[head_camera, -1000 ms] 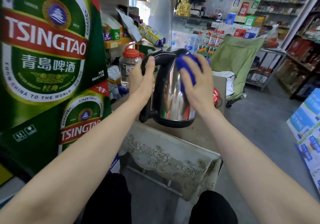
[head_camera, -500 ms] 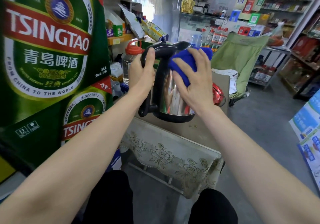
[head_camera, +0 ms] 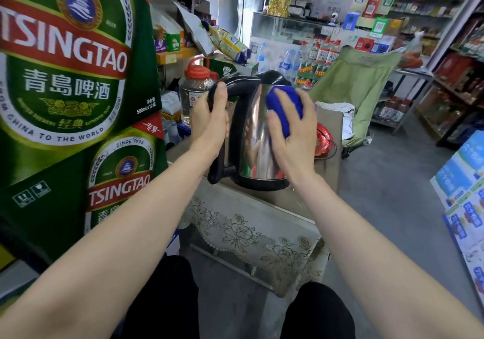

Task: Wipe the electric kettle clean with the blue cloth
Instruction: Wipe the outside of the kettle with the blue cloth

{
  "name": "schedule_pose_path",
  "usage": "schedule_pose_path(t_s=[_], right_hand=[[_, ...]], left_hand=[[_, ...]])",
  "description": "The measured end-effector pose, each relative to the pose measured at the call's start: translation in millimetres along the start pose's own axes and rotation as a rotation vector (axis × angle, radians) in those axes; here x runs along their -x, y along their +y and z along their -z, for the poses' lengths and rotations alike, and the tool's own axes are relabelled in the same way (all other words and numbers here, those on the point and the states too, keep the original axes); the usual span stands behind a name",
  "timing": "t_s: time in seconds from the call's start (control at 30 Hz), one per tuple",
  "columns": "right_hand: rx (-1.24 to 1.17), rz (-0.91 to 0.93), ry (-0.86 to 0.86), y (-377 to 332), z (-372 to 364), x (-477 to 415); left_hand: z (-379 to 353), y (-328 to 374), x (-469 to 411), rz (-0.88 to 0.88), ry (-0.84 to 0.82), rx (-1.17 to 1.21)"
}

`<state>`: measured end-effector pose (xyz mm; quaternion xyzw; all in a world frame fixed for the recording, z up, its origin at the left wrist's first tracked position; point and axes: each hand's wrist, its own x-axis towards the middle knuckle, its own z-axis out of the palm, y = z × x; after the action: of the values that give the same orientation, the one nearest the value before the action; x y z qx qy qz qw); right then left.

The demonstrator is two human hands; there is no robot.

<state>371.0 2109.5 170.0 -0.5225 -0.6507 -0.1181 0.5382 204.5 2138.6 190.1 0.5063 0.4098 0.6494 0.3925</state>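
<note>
A shiny steel electric kettle (head_camera: 254, 139) with a black handle, lid and base stands upright on a small table (head_camera: 327, 118) in front of me. My left hand (head_camera: 209, 121) is wrapped around the top of the black handle and steadies it. My right hand (head_camera: 293, 134) presses a bunched blue cloth (head_camera: 285, 105) against the upper right side of the kettle's steel wall. Most of the cloth is hidden under my fingers.
A lace cloth (head_camera: 251, 236) hangs over the table's near edge. Green beer cartons (head_camera: 65, 76) are stacked close on the left. A clear jar with a red lid (head_camera: 195, 90) stands behind the kettle, a red object (head_camera: 323, 139) to its right, a green folding chair (head_camera: 356, 82) beyond.
My right hand has slid the blue cloth down from the kettle's lid edge onto the upper right side of the steel wall. My left hand has stayed on the handle.
</note>
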Motion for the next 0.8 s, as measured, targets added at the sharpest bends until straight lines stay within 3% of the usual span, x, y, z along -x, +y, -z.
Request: schedule_pose_path(t_s=[0.07, 0.13, 0.27, 0.33, 0.43, 0.6, 0.8], right_hand=[[0.096, 0.195, -0.035, -3, -1, 10], [0.063, 0.196, -0.028, -1, 1, -1], [-0.255, -0.316, 0.009, 2, 15, -35], [-0.286, -0.453, -0.001, 10, 19, -42], [-0.211, -0.339, 0.020, -6, 16, -22], [0.231, 0.161, -0.040, -12, -4, 8], [0.163, 0.069, 0.010, -10, 4, -20]], left_hand=[[0, 0, 1, -0.001, 0.005, 0.021], [0, 1, 3, -0.018, -0.024, 0.038], [4, 3, 6, -0.027, -0.096, 0.077], [6, 4, 7, -0.020, -0.094, 0.089], [4, 4, 5, -0.035, -0.067, 0.071], [-4, 2, 2, -0.032, -0.024, 0.008], [-10, 10, 0, -0.040, -0.011, -0.031]])
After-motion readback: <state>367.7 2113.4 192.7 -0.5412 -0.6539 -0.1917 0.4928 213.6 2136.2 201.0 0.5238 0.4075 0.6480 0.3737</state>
